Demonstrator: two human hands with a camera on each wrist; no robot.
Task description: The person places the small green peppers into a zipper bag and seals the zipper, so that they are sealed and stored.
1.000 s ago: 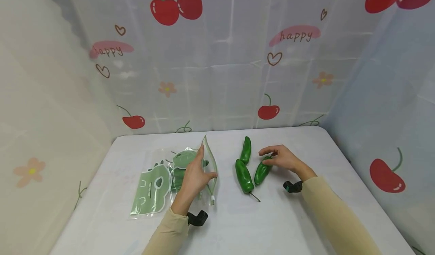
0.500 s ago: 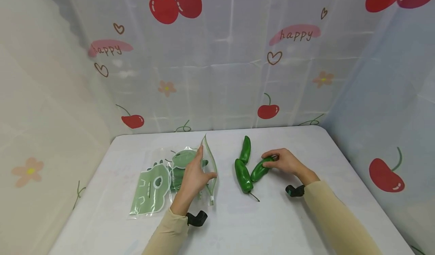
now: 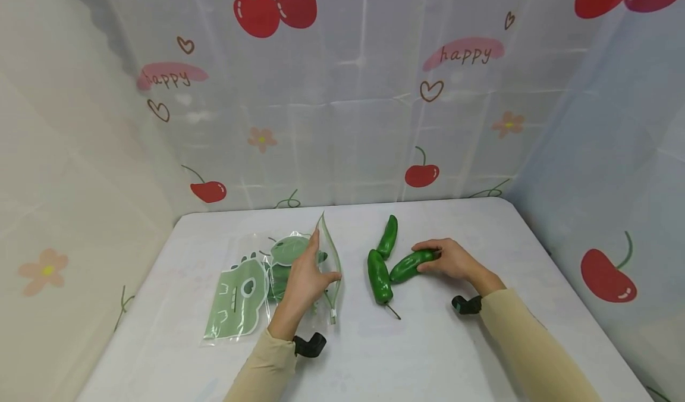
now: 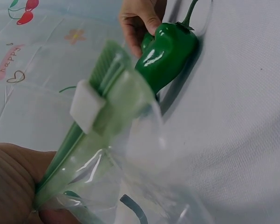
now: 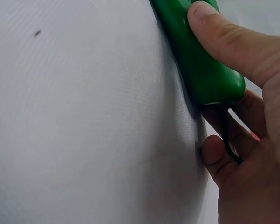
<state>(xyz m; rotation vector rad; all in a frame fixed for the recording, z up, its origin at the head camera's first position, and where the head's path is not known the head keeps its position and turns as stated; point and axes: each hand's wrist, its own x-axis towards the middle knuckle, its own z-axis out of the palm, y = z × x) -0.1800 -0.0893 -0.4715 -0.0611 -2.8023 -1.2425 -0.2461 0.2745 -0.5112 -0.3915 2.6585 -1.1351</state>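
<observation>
My right hand (image 3: 452,264) pinches a glossy green chili pepper (image 3: 408,266) lying on the white table. In the right wrist view my thumb (image 5: 223,32) presses on the pepper's side, and its dark stem (image 5: 227,140) points toward my palm. Two more green peppers lie to its left, a near one (image 3: 379,278) with a long stem and a far one (image 3: 389,235). My left hand (image 3: 303,283) spreads thumb and index finger at the mouth of a clear zip bag (image 3: 235,301) printed with green cartoon shapes. Its white slider (image 4: 87,106) shows in the left wrist view. Darker green shapes inside the bag are unclear.
The table (image 3: 364,360) has a back edge against a hanging curtain (image 3: 342,122) printed with cherries. Further curtains hang at left and right. A black wrist camera (image 3: 310,345) sits by each sleeve.
My right hand has taken hold of the pepper and turned it from steep to nearly sideways. The two other peppers have shifted slightly. My left hand and the bag stay put.
</observation>
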